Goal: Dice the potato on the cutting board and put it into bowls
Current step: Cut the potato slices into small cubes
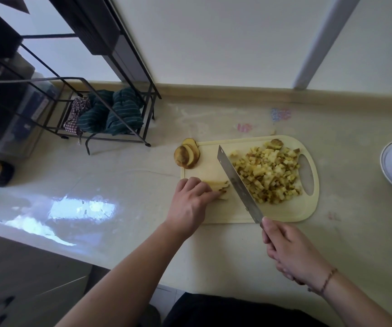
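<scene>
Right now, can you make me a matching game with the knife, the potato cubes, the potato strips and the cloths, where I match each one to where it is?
Things:
1. knife
2. potato cubes
3. potato strips
4. striped cloths

Places:
A. lying in the black wire rack
B. under the fingers of the left hand
C. heaped at the handle-hole end of the cutting board
D. held by the right hand

Right pairs: 1-D, 2-C, 3-B, 4-A
</scene>
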`<action>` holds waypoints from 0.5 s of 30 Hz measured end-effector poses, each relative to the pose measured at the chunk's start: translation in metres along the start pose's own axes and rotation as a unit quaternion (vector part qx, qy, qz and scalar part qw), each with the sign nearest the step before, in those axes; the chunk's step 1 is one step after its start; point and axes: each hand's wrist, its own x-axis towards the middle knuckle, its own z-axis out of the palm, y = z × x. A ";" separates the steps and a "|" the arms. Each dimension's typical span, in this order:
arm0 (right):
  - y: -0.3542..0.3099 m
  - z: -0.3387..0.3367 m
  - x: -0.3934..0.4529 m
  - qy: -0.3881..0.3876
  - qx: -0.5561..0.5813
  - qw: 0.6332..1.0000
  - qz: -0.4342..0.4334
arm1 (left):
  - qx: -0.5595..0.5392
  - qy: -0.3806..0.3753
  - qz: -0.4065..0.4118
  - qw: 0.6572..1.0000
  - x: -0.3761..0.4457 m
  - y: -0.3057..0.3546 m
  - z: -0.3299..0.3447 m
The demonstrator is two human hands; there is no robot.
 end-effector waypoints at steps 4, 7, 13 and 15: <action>0.002 -0.001 0.001 -0.005 -0.003 1.000 0.000 | -0.007 -0.016 0.022 1.000 0.002 0.000 -0.003; 0.001 0.000 0.001 -0.009 -0.002 1.000 -0.003 | -0.011 -0.044 0.064 0.997 0.003 0.003 -0.001; 0.001 -0.001 0.002 -0.012 -0.001 1.000 -0.007 | 0.037 -0.021 0.039 0.998 0.005 0.010 -0.002; 0.002 -0.001 0.002 -0.011 0.004 1.000 -0.005 | 0.043 -0.015 0.047 0.998 0.005 0.010 -0.002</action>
